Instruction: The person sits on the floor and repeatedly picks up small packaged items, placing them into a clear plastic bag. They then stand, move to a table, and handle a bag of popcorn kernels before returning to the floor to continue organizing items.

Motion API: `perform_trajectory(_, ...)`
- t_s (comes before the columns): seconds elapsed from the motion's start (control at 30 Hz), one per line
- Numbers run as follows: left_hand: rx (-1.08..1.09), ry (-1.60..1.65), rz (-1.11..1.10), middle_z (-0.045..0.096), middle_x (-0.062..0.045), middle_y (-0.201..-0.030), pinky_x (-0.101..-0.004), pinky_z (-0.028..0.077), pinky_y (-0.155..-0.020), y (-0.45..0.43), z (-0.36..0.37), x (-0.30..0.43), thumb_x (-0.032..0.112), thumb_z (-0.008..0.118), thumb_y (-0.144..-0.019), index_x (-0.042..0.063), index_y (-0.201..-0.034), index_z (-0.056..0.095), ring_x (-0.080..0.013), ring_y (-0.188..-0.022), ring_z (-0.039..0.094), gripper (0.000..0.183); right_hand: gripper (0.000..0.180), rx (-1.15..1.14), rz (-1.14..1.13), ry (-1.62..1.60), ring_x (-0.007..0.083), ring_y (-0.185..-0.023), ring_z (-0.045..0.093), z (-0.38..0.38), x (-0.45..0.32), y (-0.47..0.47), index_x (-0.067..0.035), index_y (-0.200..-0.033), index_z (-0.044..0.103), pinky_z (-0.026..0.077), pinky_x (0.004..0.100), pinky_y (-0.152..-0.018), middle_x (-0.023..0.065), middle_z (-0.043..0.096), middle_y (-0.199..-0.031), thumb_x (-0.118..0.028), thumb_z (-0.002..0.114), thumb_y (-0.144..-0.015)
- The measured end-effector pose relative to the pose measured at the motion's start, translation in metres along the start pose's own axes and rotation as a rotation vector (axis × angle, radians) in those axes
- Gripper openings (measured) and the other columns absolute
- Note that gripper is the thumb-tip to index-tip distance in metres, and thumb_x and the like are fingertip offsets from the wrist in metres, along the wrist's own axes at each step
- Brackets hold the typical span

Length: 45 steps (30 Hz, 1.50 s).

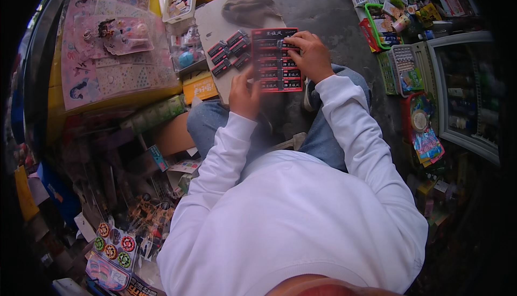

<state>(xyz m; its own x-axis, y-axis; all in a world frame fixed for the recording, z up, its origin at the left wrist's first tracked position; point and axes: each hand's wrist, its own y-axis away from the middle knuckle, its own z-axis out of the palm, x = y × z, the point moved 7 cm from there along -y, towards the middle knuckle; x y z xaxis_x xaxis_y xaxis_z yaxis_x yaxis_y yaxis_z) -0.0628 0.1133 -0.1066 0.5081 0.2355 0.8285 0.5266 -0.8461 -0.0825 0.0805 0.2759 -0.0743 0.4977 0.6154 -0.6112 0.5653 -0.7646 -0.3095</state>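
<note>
A flat red-edged black box is held up before me over my knees. It contains rows of small black-and-red wrapped blocks, apparently erasers, that bear writing. My left hand grips the box's lower left edge, slightly blurred. At the upper right of the box, my right hand has thumb and fingertips around one wrapped block in the rows. Several loose wrapped blocks of the same look lie to the left, on a pale board.
A crumpled brown cloth lies on the board's far end. On the left, plastic-wrapped sheets cover a yellow surface, near a white basket of small goods. Rightward are a green basket and a glass-fronted cabinet. Toys crowd the lower left.
</note>
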Motion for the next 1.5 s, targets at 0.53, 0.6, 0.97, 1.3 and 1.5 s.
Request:
perform_trajectory(0.53,0.193,-0.138,0.104,0.062,-0.008,-0.091,-0.0296,0.051,-0.070,-0.039,-0.040,-0.014,0.015,0.071,-0.083,0.004,-0.101,0.066,-0.0172,-0.079,0.063,0.022,0.012,0.115,0.064,-0.310,0.0219,-0.081,0.066,-0.010,-0.014,-0.004,-0.006,-0.092,0.071,0.056,0.0294,-0.062,0.0086,0.063,-0.097,-0.014,0.069,-0.083)
perform_trajectory(0.6,0.202,-0.279,0.177,0.061,-0.009,-0.095,-0.0326,0.050,-0.074,-0.055,-0.044,-0.006,0.015,0.071,-0.082,0.006,-0.101,0.066,-0.0211,-0.084,0.062,0.022,0.013,0.091,0.094,-0.365,0.0213,-0.079,0.066,-0.007,-0.016,-0.004,-0.006,-0.092,0.070,0.056,0.0292,-0.064,0.0088,0.063,-0.095,-0.014,0.069,-0.083)
perform_trajectory(0.97,0.047,-0.610,0.114,0.059,-0.012,-0.107,-0.0395,0.049,-0.085,-0.081,-0.024,0.000,0.022,0.071,-0.080,0.010,-0.110,0.062,-0.0289,-0.101,0.060,0.034,0.014,-0.021,-0.029,-0.505,0.0068,-0.063,0.055,0.012,-0.037,-0.008,-0.003,-0.096,0.070,0.046,0.0212,-0.059,0.0033,0.063,-0.083,-0.011,0.070,-0.084)
perform_trajectory(1.3,0.071,-0.007,0.224,0.054,-0.007,-0.095,-0.0250,0.052,-0.067,-0.010,-0.025,0.064,0.001,0.069,-0.075,0.001,-0.120,0.058,-0.0139,-0.078,0.059,0.046,0.043,-0.330,0.057,-0.794,0.0116,-0.080,0.061,0.037,-0.061,0.007,-0.001,-0.124,0.057,0.050,0.0267,-0.070,0.0089,0.067,-0.098,-0.023,0.066,-0.088)
perform_trajectory(1.5,0.025,0.127,0.202,0.055,-0.010,-0.101,-0.0244,0.052,-0.067,-0.001,-0.020,0.066,0.001,0.070,-0.078,0.001,-0.120,0.059,-0.0124,-0.080,0.059,0.043,0.032,-0.295,0.014,-0.767,0.0232,-0.091,0.067,0.043,-0.052,0.009,0.002,-0.117,0.059,0.052,0.0332,-0.080,0.0156,0.067,-0.103,-0.018,0.051,-0.094)
